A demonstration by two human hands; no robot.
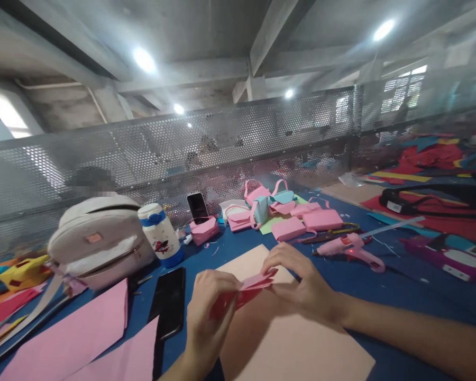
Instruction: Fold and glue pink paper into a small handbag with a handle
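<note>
Between my two hands is a small folded pink paper piece (256, 284), its inner side a deeper pink in shadow. My left hand (214, 309) wraps its fingers round the left end. With thumb and fingertips, my right hand (297, 275) pinches the right end. Both hands are above a peach-coloured sheet (301, 349) lying on the blue table. To the right of my right hand lies a pink hot glue gun (351, 248) with a clear glue stick in its back. Beyond my hands sit several small pink paper bags (287, 228) with handles.
On the left are pink sheets (75, 328), a black phone (168, 301), a pale backpack (103, 238) and a white-and-blue bottle (161, 235). Another phone (197, 205) stands behind a pink bag. Scissors (333, 233) lie near the glue gun. A perforated metal screen (222, 153) borders the table's back.
</note>
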